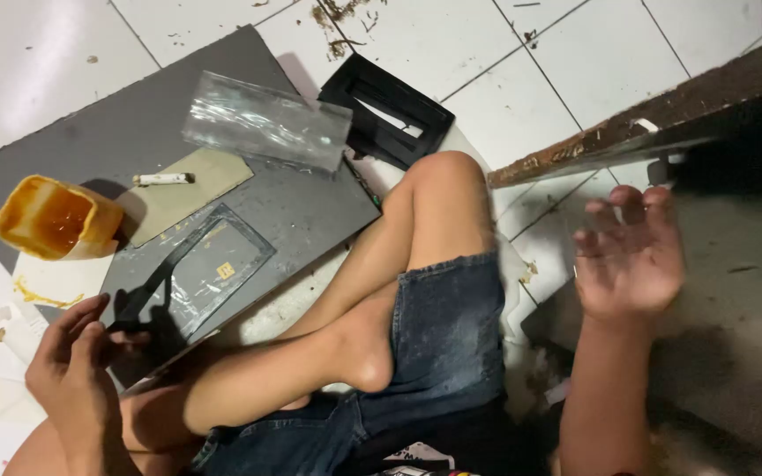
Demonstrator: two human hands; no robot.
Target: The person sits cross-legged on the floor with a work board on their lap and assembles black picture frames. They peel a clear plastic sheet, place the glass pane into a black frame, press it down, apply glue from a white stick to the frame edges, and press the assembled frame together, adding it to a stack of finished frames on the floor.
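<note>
Legs (354,335), crossed, bare below denim shorts (438,335), fill the near centre; one knee rises at the board's right edge.

Left hand (77,370), nearest item, lower left at the board's near corner: fingers curled round a thin dark strip (138,304), pinching its near end; the strip runs from the fingers up across the board's near edge, against the frame.

Right hand (630,256), well to the right of the board, past the knee: raised, palm open, fingers loosely spread and slightly bent, holding nothing, touching nothing. It is blurred.

Board (116,132), grey, flat on the white tiled floor (28,53), set at a slant; it bears the items below.

Frame (209,269), dark, rectangular, with a glossy pane, on the board's near half, just beyond the left hand.

Cup (56,219), orange, stained inside, tipped on its side at the board's left edge, partly over a paper scrap.

Card (191,181), tan, on the board's middle, beyond the frame; a small white cylinder (162,179) lies on its left end.

Bag (266,122), clear plastic, on the board's far part, overlapping its right edge.

Black frame (387,110), rectangular, slotted, on the floor just off the board's far right corner.

Plank (646,115), dark, worn, far right of the board, running diagonally.
</note>
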